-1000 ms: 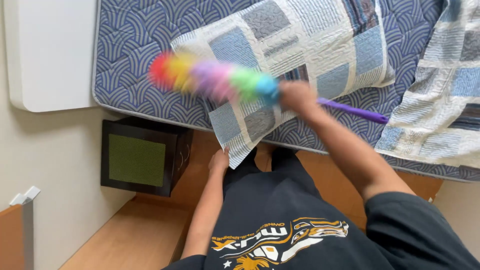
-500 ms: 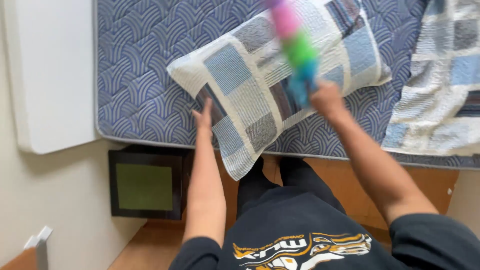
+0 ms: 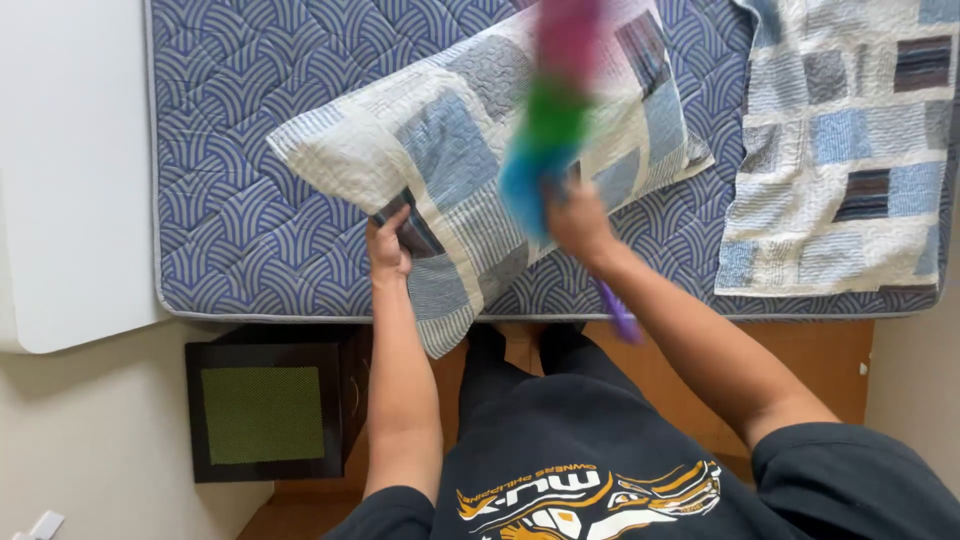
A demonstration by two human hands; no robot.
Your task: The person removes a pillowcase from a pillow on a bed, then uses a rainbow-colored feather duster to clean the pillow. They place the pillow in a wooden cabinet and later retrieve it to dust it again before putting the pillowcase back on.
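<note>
Our right hand (image 3: 578, 222) had its fingers closed around the purple handle of the rainbow feather duster (image 3: 548, 130), whose blurred pink, green and blue head lay across the middle of the patchwork pillow (image 3: 450, 160); the handle's tail stuck out below our wrist, past the mattress edge. Our left hand (image 3: 387, 245) had its fingers pinched on the pillow's near lower edge, by a dark patch. The pillow lay slantwise on the blue quilted mattress (image 3: 240, 210), one corner hanging over the near edge towards our legs. To the right, well apart from the pillow, a patchwork quilt (image 3: 840, 150) covered the mattress corner, with bare mattress between the two. Left of the pillow the mattress lay open up to its edge, where a white panel (image 3: 70, 170) stood alongside. Below that edge, near our left arm, stood a dark cabinet with a green top (image 3: 262, 412) on the wooden floor (image 3: 820, 360), close to a pale wall.
</note>
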